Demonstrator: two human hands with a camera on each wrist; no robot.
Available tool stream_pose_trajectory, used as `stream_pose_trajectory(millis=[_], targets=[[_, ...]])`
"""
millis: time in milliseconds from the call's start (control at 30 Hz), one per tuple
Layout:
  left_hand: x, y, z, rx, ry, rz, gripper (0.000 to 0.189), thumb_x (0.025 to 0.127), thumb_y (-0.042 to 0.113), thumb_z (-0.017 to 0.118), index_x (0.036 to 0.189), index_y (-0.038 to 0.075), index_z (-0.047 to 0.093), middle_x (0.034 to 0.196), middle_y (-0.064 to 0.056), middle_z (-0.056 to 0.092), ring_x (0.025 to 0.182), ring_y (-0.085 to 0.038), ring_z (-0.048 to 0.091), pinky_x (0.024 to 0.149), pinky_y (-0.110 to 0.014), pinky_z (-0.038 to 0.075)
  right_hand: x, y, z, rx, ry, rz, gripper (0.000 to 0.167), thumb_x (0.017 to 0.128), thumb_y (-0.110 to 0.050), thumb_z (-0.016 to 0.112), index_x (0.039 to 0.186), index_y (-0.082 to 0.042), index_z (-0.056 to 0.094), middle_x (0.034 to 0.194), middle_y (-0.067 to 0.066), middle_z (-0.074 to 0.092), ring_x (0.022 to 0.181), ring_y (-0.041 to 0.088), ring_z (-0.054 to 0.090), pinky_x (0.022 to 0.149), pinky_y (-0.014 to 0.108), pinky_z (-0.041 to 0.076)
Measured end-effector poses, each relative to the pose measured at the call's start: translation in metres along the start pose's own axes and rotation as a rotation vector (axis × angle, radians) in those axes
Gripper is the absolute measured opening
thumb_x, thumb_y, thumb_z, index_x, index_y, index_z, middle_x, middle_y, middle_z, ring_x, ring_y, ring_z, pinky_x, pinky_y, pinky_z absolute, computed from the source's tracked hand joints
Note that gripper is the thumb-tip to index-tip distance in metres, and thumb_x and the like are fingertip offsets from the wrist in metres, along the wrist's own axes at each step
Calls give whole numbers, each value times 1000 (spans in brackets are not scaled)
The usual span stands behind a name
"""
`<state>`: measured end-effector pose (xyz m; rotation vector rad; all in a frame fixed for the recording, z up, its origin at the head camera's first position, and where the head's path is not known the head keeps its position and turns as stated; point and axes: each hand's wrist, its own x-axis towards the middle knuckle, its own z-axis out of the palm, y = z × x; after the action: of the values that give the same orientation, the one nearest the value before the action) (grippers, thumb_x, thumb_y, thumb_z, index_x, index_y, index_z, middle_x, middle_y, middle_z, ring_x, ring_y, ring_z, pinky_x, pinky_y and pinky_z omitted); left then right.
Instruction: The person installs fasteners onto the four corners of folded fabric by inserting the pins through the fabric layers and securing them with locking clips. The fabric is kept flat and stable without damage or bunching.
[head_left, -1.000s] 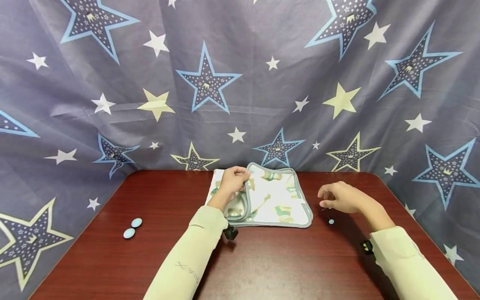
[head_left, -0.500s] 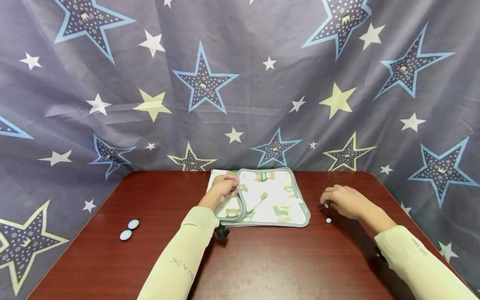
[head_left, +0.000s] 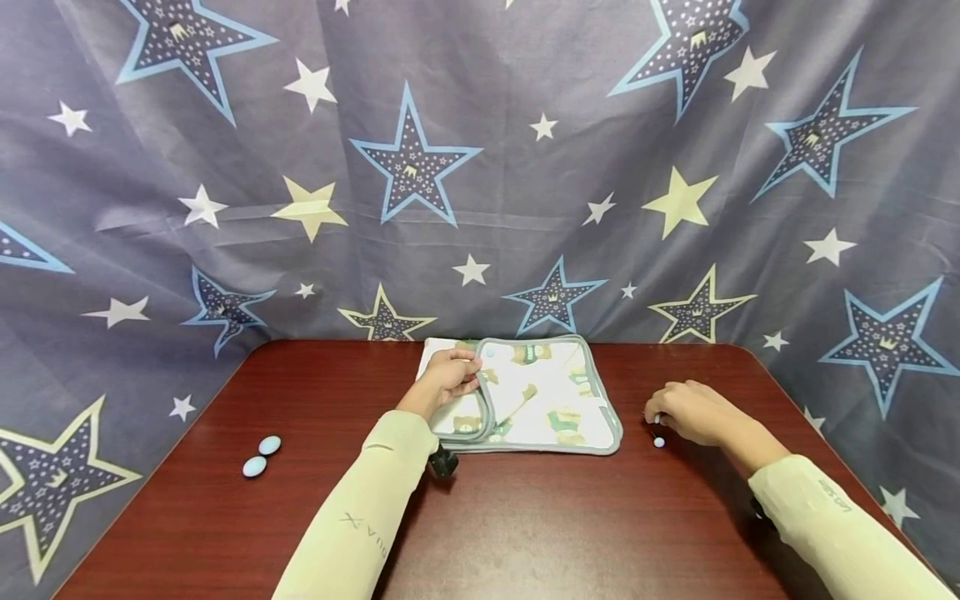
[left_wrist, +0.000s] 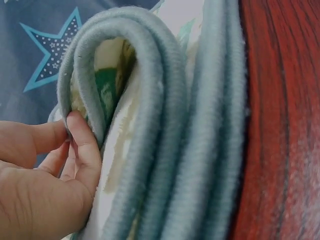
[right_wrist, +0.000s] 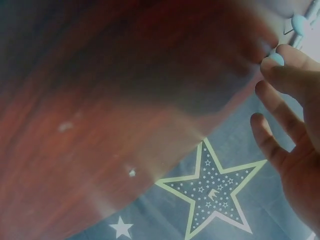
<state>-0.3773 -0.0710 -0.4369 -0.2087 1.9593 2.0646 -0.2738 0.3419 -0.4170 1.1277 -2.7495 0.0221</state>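
Note:
A folded cloth (head_left: 555, 400), white with a bear print and grey-blue edging, lies at the back middle of the table. My left hand (head_left: 448, 377) pinches the edge of its turned-over layer; in the left wrist view the edging (left_wrist: 150, 70) curves in a loop above the fingers (left_wrist: 82, 145). To the right of the cloth, my right hand (head_left: 696, 413) is low over the table. Thumb and forefinger pinch a pin with a light-blue round head (right_wrist: 275, 59). A second such pin (head_left: 659, 442) lies just in front of that hand.
Two light-blue round caps (head_left: 262, 455) lie side by side on the left of the dark red wooden table (head_left: 570, 533). A small light-blue dot (head_left: 491, 353) shows on the cloth near my left hand. Behind the table hangs a grey star-patterned curtain (head_left: 495, 225).
My left hand has lowered the cloth's lifted edge and moved slightly left. My right hand has come down to the table and taken hold of a pin.

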Motion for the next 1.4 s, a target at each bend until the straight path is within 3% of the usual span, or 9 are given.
stream_pose_trajectory(millis=[267,400,533,633,733,933,1067,1167,1400], targets=[[-3,5,0,45,65,104,18,94,1,70,111,2,65,85,-4,65,63,-11,61,57,-22,55,2,-5,-4,7,17,33,27,80,5,75,90,-19,74,88,-11,69,82,15,64,69,40,53],[-10,9,3,216,111,274,13,91,4,70,104,3,66,86,-6,65,63,-13,61,56,-26,56,3,-7,-8,6,32,34,26,80,5,75,91,-18,74,89,-9,69,83,16,65,70,40,54],[-21,13,14,484,116,499,7,89,8,73,95,6,69,82,-5,69,67,-13,62,62,-27,54,4,-10,-11,4,34,36,25,81,5,74,94,-16,74,92,-7,70,86,17,67,73,41,55],[-32,15,26,656,48,638,6,90,10,74,92,8,69,82,-3,70,72,-13,63,68,-28,52,6,-10,-12,0,37,36,25,81,5,74,96,-15,75,94,-6,71,88,18,68,74,42,56],[-43,15,40,770,-69,711,4,92,11,73,93,10,69,84,0,70,74,-12,62,71,-29,52,7,-11,-12,-2,49,31,25,81,4,74,97,-14,76,94,-5,72,88,18,68,74,41,56],[-64,8,66,951,-361,757,10,89,8,77,96,7,70,86,-3,70,74,-9,63,71,-24,51,11,-16,-12,-6,86,5,24,79,2,76,96,-14,76,93,-5,71,86,17,67,72,38,55],[-75,2,82,1059,-550,733,20,88,13,82,104,8,72,96,-4,72,83,-10,66,78,-21,51,14,-18,-12,-8,107,-13,23,78,2,77,96,-14,76,92,-5,71,85,16,67,72,38,55],[-77,-4,92,1145,-591,710,25,86,19,84,109,13,73,100,0,70,89,-9,65,83,-20,49,16,-21,-14,-11,120,-24,23,79,1,77,96,-14,75,92,-5,71,85,17,67,72,38,55],[-83,-11,121,1356,-561,749,31,81,28,89,107,21,73,98,7,67,91,-6,60,86,-21,47,21,-26,-14,-15,188,-54,25,76,2,79,95,-14,75,92,-4,71,86,18,67,73,39,54]])
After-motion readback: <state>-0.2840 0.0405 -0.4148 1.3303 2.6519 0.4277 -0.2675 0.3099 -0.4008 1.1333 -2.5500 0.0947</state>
